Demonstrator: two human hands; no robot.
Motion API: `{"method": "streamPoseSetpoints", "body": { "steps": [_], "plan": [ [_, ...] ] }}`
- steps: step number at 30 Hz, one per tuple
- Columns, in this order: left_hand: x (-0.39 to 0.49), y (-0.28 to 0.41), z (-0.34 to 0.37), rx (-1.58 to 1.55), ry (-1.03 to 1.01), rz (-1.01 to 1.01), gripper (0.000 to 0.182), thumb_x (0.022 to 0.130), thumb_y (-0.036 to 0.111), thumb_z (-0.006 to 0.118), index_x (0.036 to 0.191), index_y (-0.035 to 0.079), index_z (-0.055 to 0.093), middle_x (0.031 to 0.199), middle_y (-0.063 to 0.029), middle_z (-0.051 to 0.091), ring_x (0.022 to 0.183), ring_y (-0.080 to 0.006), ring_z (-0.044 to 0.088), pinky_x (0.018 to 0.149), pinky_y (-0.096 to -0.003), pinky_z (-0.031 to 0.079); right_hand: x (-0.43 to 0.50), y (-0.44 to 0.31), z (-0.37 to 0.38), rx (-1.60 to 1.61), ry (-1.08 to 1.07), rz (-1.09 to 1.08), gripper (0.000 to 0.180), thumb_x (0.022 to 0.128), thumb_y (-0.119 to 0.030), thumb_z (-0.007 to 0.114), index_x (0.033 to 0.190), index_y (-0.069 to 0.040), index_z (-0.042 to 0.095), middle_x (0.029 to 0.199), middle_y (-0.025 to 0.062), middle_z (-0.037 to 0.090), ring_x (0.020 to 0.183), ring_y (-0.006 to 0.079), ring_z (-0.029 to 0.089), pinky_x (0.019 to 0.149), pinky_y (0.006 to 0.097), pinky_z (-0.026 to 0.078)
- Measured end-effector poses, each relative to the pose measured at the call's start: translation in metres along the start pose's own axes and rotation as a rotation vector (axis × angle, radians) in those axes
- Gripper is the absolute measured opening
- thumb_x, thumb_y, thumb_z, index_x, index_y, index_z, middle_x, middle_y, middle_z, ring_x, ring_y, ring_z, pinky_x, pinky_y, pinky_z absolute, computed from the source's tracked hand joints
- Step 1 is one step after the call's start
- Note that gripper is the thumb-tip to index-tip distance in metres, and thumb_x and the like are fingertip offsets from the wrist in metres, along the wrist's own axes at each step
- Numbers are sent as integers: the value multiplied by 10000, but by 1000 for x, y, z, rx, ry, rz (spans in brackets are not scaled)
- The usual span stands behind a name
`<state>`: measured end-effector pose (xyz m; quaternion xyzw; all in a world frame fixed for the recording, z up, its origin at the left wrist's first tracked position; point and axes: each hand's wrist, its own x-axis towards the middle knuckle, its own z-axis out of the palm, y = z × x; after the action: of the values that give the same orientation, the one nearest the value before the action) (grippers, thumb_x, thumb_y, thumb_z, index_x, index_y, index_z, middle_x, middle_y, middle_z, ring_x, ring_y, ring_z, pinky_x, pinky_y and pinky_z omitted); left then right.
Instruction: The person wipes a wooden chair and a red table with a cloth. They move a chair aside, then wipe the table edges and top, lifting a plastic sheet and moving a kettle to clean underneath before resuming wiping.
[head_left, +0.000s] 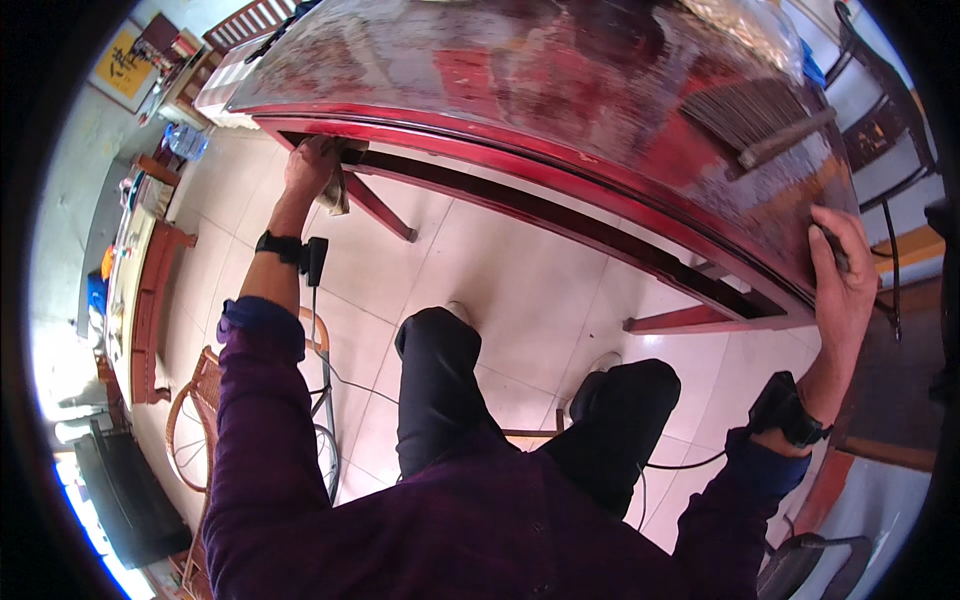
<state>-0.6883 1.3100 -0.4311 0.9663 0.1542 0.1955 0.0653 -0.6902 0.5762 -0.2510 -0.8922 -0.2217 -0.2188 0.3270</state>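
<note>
A worn red wooden table (465, 82) with a patchy, scuffed top stands before me. At the left end of its front frame, my left hand (307, 169) grips a stained cloth (335, 196) that hangs below the fingers. Over the table's right front corner, my right hand (844, 262) curls around a small dark object, mostly hidden by the fingers; what it is I cannot tell. On the right part of the tabletop lies a flat brush with a wooden handle (787, 139). A long opening runs along the front frame beneath the table's edge.
Clear plastic wrapping (757, 37) lies at the table's far right. Black metal-framed chair (889, 97) is to the right. On the left are a wicker chair (196, 397), a water bottle (186, 142) and a red wooden cabinet (148, 300). Cables trail over the tiled floor (517, 277).
</note>
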Motion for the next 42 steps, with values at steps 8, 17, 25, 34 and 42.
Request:
{"method": "streamPoseSetpoints", "body": {
  "steps": [8, 17, 25, 34, 42],
  "plan": [
    [-35, 68, 5, 11, 110, 78, 282, 938, 210, 637, 1190, 132, 734, 1079, -189, 749, 1044, -397, 697, 923, -530, 548, 1, -2, 4, 82, 55, -30, 157, 959, -25, 697, 1111, 10, 715, 1030, 53, 661, 980, 148, 625, 887, 267, 480],
    [-62, 149, -9, -4, 1, 225, 254, 919, 168, 673, 1159, 100, 718, 1085, -154, 724, 1060, -385, 661, 956, -505, 508, -2, 2, 6, 60, 94, -44, 179, 942, -45, 719, 1117, -10, 737, 1031, 46, 690, 943, 145, 640, 856, 265, 494],
    [-110, 259, -8, -128, 102, 436, 370, 847, 99, 703, 1217, 111, 705, 1157, -146, 702, 1079, -398, 634, 969, -494, 523, -2, 3, 5, 58, 94, -53, 177, 942, -63, 726, 1115, -32, 753, 1013, 48, 701, 921, 140, 650, 835, 266, 507],
    [-156, 376, -9, -259, 11, 694, 399, 841, 64, 694, 1239, 76, 687, 1144, -139, 697, 1106, -362, 627, 1024, -477, 497, -3, 4, 7, 54, 116, -75, 169, 942, -78, 725, 1105, -49, 762, 983, 39, 702, 854, 140, 659, 780, 281, 526],
    [-195, 472, 1, -406, -13, 828, 273, 865, 88, 653, 1136, 74, 684, 1151, -125, 672, 1051, -330, 620, 938, -425, 531, -5, 4, 6, 51, 104, -64, 164, 970, -74, 714, 1127, -38, 745, 1020, 7, 677, 897, 103, 616, 815, 243, 492]
  ]
}}
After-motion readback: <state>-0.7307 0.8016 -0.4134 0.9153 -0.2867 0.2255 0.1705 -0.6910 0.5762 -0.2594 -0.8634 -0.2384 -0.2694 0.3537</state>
